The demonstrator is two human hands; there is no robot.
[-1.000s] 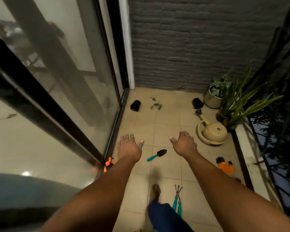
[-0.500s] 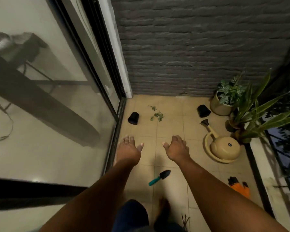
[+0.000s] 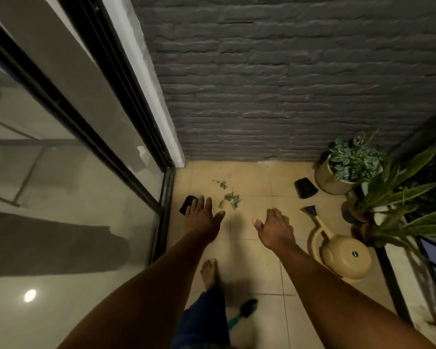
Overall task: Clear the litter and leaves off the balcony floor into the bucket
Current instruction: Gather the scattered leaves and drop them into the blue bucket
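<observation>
The person is walking toward the far end of the balcony, and judging by the outstretched arms, the step in hand is the approach to the leaves [image 3: 228, 197], with nothing picked up yet. The leaves are lying in a small loose scatter on the tiled floor [image 3: 252, 253] near the brick wall [image 3: 275, 84], a few bits a little farther back toward the wall.

The left hand [image 3: 203, 217] is reaching forward with its grip released, fingers spread and straight, holding nothing. In the view it is overlapping a small black pot [image 3: 186, 204] lying on its side by the sliding door [image 3: 61, 172]. The right hand [image 3: 275, 229] is also holding nothing, its fingers hanging loosely curled and the thumb sticking out.

The next move probably calls for crouching and gathering the leaves with both hands. The bucket is not in view, so it will have to be found or fetched before anything can be dropped in.

As for containers: a second black pot [image 3: 305, 188] is lying tipped over near the wall, and I cannot tell whether either holds anything. A cream pot [image 3: 324, 178] in the corner is holding a leafy plant [image 3: 353, 157]. A watering can [image 3: 342, 256] is sitting on the floor to the right, its contents hidden. A trowel [image 3: 244, 311] is lying by the person's foot [image 3: 208, 272].
</observation>
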